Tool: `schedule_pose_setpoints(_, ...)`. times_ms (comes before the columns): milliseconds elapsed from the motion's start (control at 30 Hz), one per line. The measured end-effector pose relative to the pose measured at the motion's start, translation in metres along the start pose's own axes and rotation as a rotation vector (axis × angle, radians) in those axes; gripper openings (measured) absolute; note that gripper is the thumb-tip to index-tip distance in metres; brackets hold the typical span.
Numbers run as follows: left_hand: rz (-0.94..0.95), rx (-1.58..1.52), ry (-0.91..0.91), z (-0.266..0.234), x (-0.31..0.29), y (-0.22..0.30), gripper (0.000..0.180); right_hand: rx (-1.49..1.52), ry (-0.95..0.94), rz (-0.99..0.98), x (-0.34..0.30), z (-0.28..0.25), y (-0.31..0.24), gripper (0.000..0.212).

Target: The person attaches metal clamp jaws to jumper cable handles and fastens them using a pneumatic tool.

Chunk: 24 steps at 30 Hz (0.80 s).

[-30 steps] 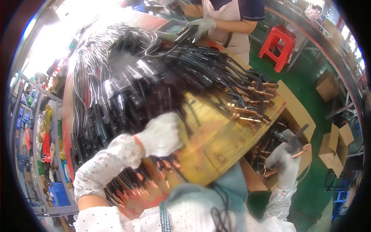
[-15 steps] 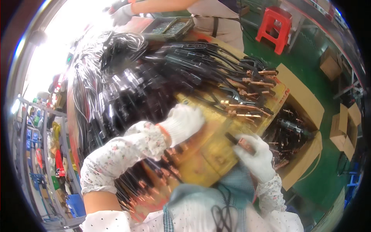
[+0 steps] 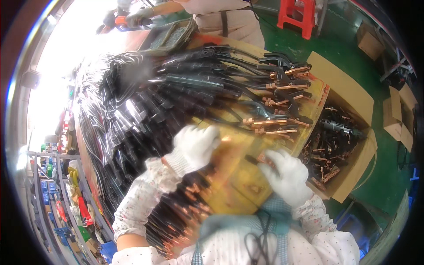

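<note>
My left hand (image 3: 196, 145), in a white knitted glove, is curled closed over the left part of a worn yellow work surface (image 3: 238, 190). Whatever its fingers hold is hidden; a blurred coppery glint shows beside them. Farther right, my right hand (image 3: 287, 174), gloved too, pinches a small copper part with a black end (image 3: 252, 159), mostly covered by the fingers. Beyond the hands lie several black-handled clamps with copper jaws (image 3: 276, 121), their jaws pointing right. More black cables with copper ends (image 3: 194, 198) lie below my left forearm.
At right, an open cardboard box (image 3: 349, 95) holds copper-and-black parts and a grey power tool (image 3: 338, 127). Bundled black cables (image 3: 110, 84) cover the far left. Across the table, a person in grey gloves (image 3: 140, 17) works beside a tray (image 3: 174, 36). A red stool (image 3: 297, 17) stands behind.
My left hand has shifted slightly left and down over the yellow surface. My right hand has moved a little left with the copper part still in it. The view has also shifted.
</note>
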<state>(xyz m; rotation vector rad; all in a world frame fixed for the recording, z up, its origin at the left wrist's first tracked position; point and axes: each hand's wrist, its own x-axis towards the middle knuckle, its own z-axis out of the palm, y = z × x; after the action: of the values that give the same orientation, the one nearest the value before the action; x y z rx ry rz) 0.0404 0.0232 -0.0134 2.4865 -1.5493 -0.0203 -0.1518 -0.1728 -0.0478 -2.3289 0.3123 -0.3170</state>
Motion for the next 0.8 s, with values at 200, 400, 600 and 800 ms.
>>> schedule_pose_setpoints(200, 0.082, -0.160, 0.059, 0.000, -0.010, -0.003, 0.014, -0.059, -0.111, -0.115, 0.022, 0.014, -0.023, 0.026)
schedule_pose_setpoints(400, 0.000, -0.303, -0.057, -0.005, -0.005, -0.006, 0.012, -0.069, -0.097, -0.145, 0.034, 0.026, -0.031, 0.033)
schedule_pose_setpoints(600, 0.011, -0.451, 0.011, -0.007, -0.005, -0.007, 0.022, -0.105, -0.045, -0.115, 0.035, 0.034, -0.036, 0.036)
schedule_pose_setpoints(800, 0.010, -0.504, -0.062, -0.013, -0.003, -0.006, 0.016, 0.015, 0.001, -0.167, 0.034, 0.036, -0.027, 0.038)
